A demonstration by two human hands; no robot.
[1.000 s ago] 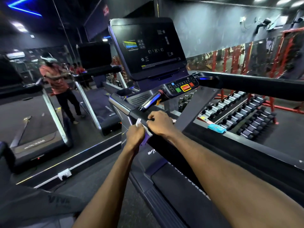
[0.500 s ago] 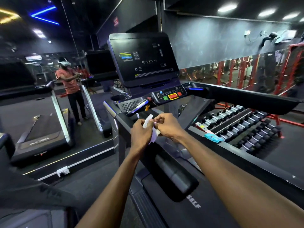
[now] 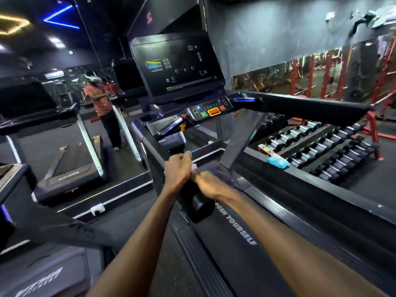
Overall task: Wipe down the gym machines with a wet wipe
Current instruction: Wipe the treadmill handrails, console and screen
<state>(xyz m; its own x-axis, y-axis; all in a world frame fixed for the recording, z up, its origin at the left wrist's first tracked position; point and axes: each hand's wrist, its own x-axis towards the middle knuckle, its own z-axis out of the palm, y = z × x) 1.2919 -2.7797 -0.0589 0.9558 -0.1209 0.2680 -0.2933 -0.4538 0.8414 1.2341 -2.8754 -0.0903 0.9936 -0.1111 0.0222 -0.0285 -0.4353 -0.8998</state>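
The left hand (image 3: 179,171) is curling its fingers around a small crumpled white wet wipe (image 3: 194,167), and the right hand (image 3: 209,184) is meeting it knuckle to knuckle, its fingers pinching the same wipe from the other side. Only a pale scrap of the wipe is showing between the two hands, bunched and soft-looking; the rest is hiding inside the fists, and the right hand is blurring. The hands are hovering just above the rounded, padded black end of the treadmill's (image 3: 235,232) left handrail (image 3: 198,205); whether they are touching it is hard to tell. The treadmill is looking matte black, with a ribbed side strip and white lettering on its belt. Its glossy dark screen (image 3: 177,65) is standing upright above a button panel (image 3: 211,110) with green, red and yellow-edged keys. A flat turquoise packet (image 3: 278,162) is lying on the right-hand side rail, near a rack of chrome-ended dumbbells (image 3: 321,151). A mirror (image 3: 64,114) on the left is reflecting a person in an orange shirt, too small to make out further.
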